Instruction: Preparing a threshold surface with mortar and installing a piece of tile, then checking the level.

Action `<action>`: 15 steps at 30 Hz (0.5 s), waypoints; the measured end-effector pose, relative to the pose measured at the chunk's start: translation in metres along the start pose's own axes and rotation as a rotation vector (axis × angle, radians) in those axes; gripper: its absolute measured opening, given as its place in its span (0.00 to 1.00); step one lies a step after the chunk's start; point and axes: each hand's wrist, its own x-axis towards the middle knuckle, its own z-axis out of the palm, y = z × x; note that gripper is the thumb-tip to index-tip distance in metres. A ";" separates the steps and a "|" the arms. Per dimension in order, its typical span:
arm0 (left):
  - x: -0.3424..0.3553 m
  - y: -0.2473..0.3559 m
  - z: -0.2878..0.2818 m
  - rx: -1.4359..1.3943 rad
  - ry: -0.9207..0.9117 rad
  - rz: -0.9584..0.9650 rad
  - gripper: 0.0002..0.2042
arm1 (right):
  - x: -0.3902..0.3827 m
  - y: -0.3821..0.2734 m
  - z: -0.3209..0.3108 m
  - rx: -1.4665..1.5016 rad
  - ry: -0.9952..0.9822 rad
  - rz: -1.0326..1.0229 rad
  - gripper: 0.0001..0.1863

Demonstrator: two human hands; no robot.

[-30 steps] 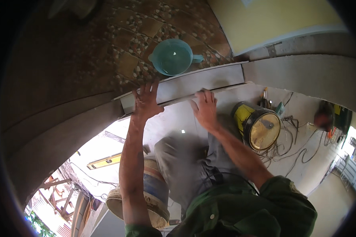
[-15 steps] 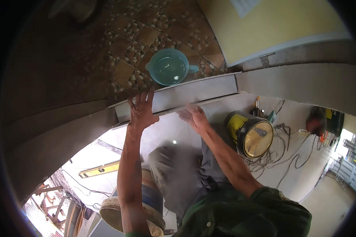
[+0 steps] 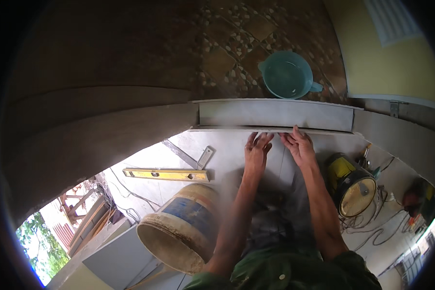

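Note:
A pale tile strip point(image 3: 275, 113) lies along the top of a raised doorway sill, with a thin lipped edge at its front. My left hand point(image 3: 257, 153) is at that front edge near the middle, its fingers apart and their tips against the edge. Just to the right, my right hand point(image 3: 300, 148) touches the same edge, one fingertip reaching over it and the other fingers spread below. Neither hand visibly holds anything loose. Behind the strip, a teal plastic dipper point(image 3: 288, 75) with water in it stands on the patterned brown floor.
A yellow spirit level point(image 3: 166, 174) and a metal try square point(image 3: 204, 158) lie on the pale floor to the left. An open, dirty bucket point(image 3: 179, 227) rests tilted beside my left arm. On the right are a black-and-yellow bucket point(image 3: 356, 192) and tangled cables point(image 3: 372, 227).
My left hand has left the strip's left end and come to its front edge, close beside my right hand. My right hand now touches the edge. The whole view has shifted left.

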 end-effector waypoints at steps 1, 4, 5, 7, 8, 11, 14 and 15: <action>0.010 0.002 0.002 0.022 -0.073 0.003 0.25 | -0.001 -0.001 -0.001 -0.001 -0.001 -0.002 0.18; 0.020 -0.016 0.014 0.018 -0.159 -0.019 0.21 | -0.006 -0.013 -0.013 -0.024 0.064 -0.033 0.21; 0.025 -0.024 0.008 0.240 -0.259 0.115 0.19 | -0.011 -0.015 -0.014 -0.127 0.208 -0.027 0.23; 0.059 -0.017 -0.036 0.580 -0.371 0.356 0.17 | -0.035 -0.009 0.007 -0.347 0.280 -0.089 0.27; 0.074 -0.012 -0.071 0.695 -0.385 0.435 0.16 | -0.059 -0.003 0.025 -0.475 0.228 -0.153 0.29; 0.040 -0.014 -0.023 0.113 -0.231 0.014 0.16 | -0.168 -0.081 0.024 -1.175 0.413 -0.653 0.33; 0.035 -0.008 -0.010 0.067 -0.223 0.012 0.15 | -0.255 -0.115 0.045 -1.565 0.929 -1.193 0.36; 0.032 -0.008 -0.010 0.058 -0.178 0.017 0.13 | -0.268 -0.123 0.021 -1.516 1.134 -1.129 0.36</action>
